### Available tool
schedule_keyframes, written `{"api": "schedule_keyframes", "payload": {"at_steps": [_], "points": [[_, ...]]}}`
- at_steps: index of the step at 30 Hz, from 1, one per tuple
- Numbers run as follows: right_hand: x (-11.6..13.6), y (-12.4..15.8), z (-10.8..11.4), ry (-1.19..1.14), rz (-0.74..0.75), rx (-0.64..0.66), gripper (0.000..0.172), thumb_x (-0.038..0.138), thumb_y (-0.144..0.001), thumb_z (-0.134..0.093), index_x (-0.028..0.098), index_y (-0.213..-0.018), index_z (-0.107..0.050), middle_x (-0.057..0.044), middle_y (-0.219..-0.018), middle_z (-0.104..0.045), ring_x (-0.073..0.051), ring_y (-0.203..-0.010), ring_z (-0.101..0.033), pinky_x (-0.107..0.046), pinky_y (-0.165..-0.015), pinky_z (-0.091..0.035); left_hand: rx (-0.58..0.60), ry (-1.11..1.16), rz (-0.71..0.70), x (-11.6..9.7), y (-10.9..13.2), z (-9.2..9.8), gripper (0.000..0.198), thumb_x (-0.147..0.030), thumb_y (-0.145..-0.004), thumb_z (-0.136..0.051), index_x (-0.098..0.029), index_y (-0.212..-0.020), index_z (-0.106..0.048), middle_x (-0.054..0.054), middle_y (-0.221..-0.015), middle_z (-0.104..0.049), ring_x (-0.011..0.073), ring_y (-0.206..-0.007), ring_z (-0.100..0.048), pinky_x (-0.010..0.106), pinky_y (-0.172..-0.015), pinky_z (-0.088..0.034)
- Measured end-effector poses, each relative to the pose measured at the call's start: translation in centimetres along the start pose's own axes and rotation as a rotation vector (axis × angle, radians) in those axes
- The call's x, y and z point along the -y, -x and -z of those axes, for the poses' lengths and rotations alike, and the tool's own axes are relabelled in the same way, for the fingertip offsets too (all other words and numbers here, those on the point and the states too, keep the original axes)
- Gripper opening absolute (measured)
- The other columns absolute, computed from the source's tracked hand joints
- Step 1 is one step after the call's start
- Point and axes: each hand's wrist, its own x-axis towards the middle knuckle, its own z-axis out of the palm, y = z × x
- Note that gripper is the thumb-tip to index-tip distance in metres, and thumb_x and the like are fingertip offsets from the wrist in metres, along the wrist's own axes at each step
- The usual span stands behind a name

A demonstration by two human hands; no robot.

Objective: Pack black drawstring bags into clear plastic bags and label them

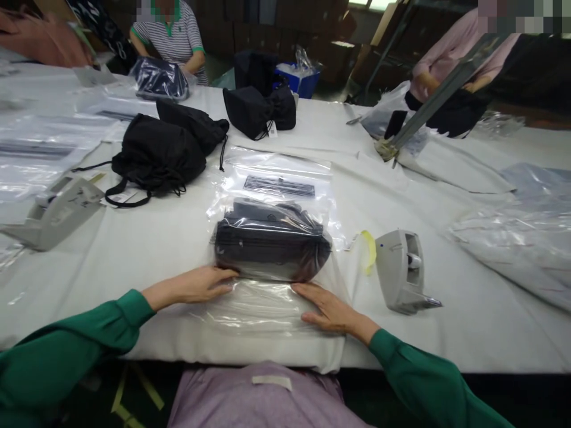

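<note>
In front of me a folded black bag lies inside a clear plastic bag, whose see-through front part lies flat toward me. A printed black panel shows on the plastic beyond the black bag. My left hand rests at the near left corner of the bundle, fingers stretched out on the plastic. At the near right corner my right hand lies with its fingers extended and thumb apart. Both hands press lightly on the plastic and grip nothing.
Grey tape dispensers stand at right and left. Black drawstring bags lie at the back left, another further back. Plastic bags spread at right. A metal post slants over the table. Two people work across it.
</note>
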Motion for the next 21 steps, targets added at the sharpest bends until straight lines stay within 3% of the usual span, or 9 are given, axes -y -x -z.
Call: {"api": "schedule_keyframes", "payload": {"at_steps": [2, 5, 7, 9, 11, 14, 16, 19, 21], "points": [[1.4, 0.4, 0.5, 0.075, 0.004, 0.065, 0.085, 0.059, -0.084, -0.061, 0.014, -0.15, -0.033, -0.021, -0.151, -0.037, -0.034, -0.14, -0.034, -0.057, -0.116, -0.024, -0.051, -0.088, -0.062, -2.4, -1.9, 0.2, 0.036, -0.034, -0.099, -0.04, -0.021, -0.128, -0.057, 0.009, -0.116, -0.067, 0.0238, -0.101, -0.064, 0.034, -0.091, -0.049], [3.2, 1.8, 0.6, 0.21, 0.008, 0.142, 0.093, 0.054, -0.076, -0.072, 0.018, -0.151, -0.03, -0.021, -0.157, -0.025, -0.04, -0.144, -0.022, -0.065, -0.114, -0.015, -0.046, -0.14, -0.155, -4.6, -4.0, -1.6, 0.041, -0.036, -0.101, -0.036, -0.021, -0.138, -0.047, 0.011, -0.133, -0.058, 0.0246, -0.114, -0.057, 0.037, -0.098, -0.044], [3.7, 2.8, -0.1, 0.311, -0.03, 0.155, 0.078, 0.034, -0.078, -0.071, 0.019, -0.147, -0.038, -0.021, -0.156, -0.029, -0.039, -0.142, -0.027, -0.066, -0.112, -0.018, 0.037, -0.165, -0.15, -4.6, -4.7, -3.5, 0.049, -0.038, -0.1, -0.038, -0.023, -0.146, -0.036, 0.012, -0.147, -0.046, 0.0271, -0.128, -0.048, 0.043, -0.106, -0.037], [3.7, 3.7, -0.9, 0.399, -0.074, 0.133, 0.053, 0.012, -0.081, -0.06, 0.015, -0.134, -0.053, -0.022, -0.147, -0.043, -0.035, -0.136, -0.04, -0.063, -0.111, -0.024, 0.119, -0.205, -0.132, -4.0, -5.0, -5.1, 0.056, -0.042, -0.097, -0.043, -0.024, -0.15, -0.03, 0.013, -0.156, -0.032, 0.0311, -0.139, -0.035, 0.049, -0.111, -0.029], [3.5, 4.1, -1.3, 0.431, -0.09, 0.072, 0.038, 0.002, -0.082, -0.049, 0.013, -0.116, -0.063, -0.02, -0.134, -0.057, -0.029, -0.124, -0.054, -0.057, -0.111, -0.031, 0.169, -0.191, -0.127, -3.3, -5.1, -5.6, 0.063, -0.048, -0.094, -0.048, -0.027, -0.151, -0.029, 0.013, -0.16, -0.02, 0.0342, -0.145, -0.022, 0.053, -0.114, -0.022], [3.7, 4.1, -0.5, 0.375, -0.077, -0.052, 0.027, 0.005, -0.088, -0.046, 0.015, -0.103, -0.066, -0.014, -0.111, -0.07, -0.022, -0.103, -0.066, -0.046, -0.104, -0.043, 0.234, -0.031, -0.077, -3.6, -4.6, -4.4, 0.074, -0.06, -0.09, -0.05, -0.028, -0.152, -0.026, 0.012, -0.161, -0.015, 0.0333, -0.147, -0.018, 0.05, -0.117, -0.02], [4.2, 3.8, 0.9, 0.32, -0.086, -0.147, 0.023, 0.012, -0.093, -0.045, 0.016, -0.1, -0.066, -0.011, -0.096, -0.072, -0.021, -0.09, -0.069, -0.038, -0.091, -0.051, 0.235, 0.059, -0.009, -4.9, -3.6, -3.5, 0.092, -0.067, -0.084, -0.055, -0.023, -0.155, -0.016, 0.013, -0.161, -0.017, 0.0325, -0.146, -0.022, 0.046, -0.117, -0.023], [4.8, 3.4, 3.0, 0.231, -0.132, -0.294, 0.024, 0.023, -0.097, -0.044, 0.018, -0.098, -0.068, -0.008, -0.089, -0.073, -0.021, -0.082, -0.07, -0.031, -0.075, -0.054, 0.111, -0.037, 0.067, -7.1, -1.1, -3.8, 0.12, -0.06, -0.067, -0.075, -0.023, -0.156, -0.003, 0.016, -0.16, -0.02, 0.0397, -0.143, -0.026, 0.054, -0.115, -0.024], [4.9, 3.1, 4.1, 0.174, -0.154, -0.369, 0.026, 0.029, -0.098, -0.045, 0.02, -0.095, -0.069, -0.006, -0.087, -0.074, -0.02, -0.077, -0.07, -0.029, -0.07, -0.054, -0.039, -0.205, 0.104, -7.7, 0.8, -5.0, 0.114, -0.039, -0.066, -0.08, -0.026, -0.156, -0.01, 0.016, -0.154, -0.034, 0.0435, -0.138, -0.034, 0.064, -0.112, -0.023]]}}
